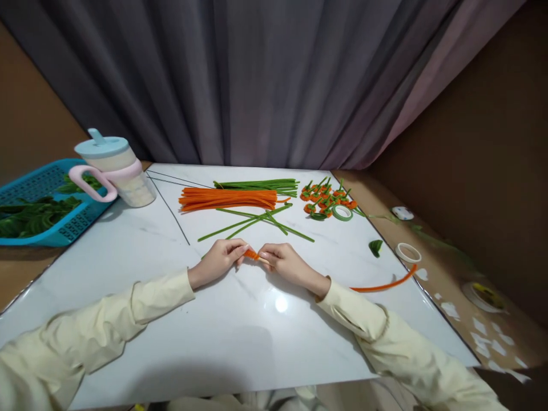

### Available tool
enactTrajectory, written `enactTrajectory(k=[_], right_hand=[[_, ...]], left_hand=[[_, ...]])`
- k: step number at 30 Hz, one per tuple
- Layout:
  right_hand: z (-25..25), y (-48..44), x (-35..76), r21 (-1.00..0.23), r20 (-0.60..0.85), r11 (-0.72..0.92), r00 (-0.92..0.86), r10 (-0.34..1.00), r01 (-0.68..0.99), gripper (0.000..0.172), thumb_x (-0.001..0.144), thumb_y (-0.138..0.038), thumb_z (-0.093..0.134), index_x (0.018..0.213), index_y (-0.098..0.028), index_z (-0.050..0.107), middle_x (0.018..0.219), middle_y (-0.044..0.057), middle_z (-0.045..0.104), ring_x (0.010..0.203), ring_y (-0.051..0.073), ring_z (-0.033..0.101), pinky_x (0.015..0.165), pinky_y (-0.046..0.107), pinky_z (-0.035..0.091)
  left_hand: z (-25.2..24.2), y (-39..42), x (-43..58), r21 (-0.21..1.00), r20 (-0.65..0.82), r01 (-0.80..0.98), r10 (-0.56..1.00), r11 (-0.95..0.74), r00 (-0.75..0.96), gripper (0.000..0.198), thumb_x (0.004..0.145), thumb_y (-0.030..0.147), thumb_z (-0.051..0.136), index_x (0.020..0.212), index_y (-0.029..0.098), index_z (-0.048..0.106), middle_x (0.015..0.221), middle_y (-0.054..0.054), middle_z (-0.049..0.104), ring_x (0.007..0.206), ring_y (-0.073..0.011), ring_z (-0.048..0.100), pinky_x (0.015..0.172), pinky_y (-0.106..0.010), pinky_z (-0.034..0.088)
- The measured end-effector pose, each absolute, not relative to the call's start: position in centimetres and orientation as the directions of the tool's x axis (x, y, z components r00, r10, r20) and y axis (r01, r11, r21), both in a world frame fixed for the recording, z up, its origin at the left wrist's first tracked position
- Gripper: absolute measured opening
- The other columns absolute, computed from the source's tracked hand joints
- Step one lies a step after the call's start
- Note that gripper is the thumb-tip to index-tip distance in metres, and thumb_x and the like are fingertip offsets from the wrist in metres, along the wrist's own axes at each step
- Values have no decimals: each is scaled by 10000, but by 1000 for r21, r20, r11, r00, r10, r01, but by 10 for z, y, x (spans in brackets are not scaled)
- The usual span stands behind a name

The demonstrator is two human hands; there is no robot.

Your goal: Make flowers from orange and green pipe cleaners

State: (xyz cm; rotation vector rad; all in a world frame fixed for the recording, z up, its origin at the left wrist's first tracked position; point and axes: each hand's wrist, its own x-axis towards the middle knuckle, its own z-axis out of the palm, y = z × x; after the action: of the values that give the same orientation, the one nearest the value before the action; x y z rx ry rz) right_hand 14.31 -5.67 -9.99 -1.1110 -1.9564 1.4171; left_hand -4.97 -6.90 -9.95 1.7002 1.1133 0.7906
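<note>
My left hand pinches a coiled piece of orange pipe cleaner above the white table. My right hand closes on its other end, where a pale, stick-like bit shows; I cannot tell whether that is a stick or a fingertip. Just beyond my hands, several green pipe cleaners lie crossed. Behind them is a thick bundle of orange pipe cleaners, with a green bundle at its back. A single orange pipe cleaner curves out from beside my right sleeve.
Small orange-and-green pipe cleaner pieces cluster at the back right, beside a green tape roll. A white tape roll lies at the right edge. At left stand a lidded cup and a blue basket of green pieces.
</note>
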Motion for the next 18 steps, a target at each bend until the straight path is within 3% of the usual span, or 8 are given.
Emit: enactTrajectory(k=[6, 18], right_hand=[[-108, -35, 132, -959, -119, 66, -600, 791, 277, 262, 843, -233, 427, 597, -158, 476, 454, -57, 403, 411, 67, 314, 449, 200, 250], [-103, -36, 137, -980, -168, -50, -674, 719, 191, 254, 879, -247, 426, 679, -131, 530, 545, -12, 549, 347, 40, 322, 368, 171, 251]], left_hand=[[-103, -66, -50, 937, 33, 327, 961, -125, 273, 296, 855, 373, 457, 704, 138, 553, 476, 44, 464, 460, -94, 437, 524, -217, 391], [-106, -64, -50, 952, 7, 291, 953, -99, 302, 278, 864, 371, 454, 754, 134, 548, 495, 46, 458, 452, -84, 418, 491, -206, 372]])
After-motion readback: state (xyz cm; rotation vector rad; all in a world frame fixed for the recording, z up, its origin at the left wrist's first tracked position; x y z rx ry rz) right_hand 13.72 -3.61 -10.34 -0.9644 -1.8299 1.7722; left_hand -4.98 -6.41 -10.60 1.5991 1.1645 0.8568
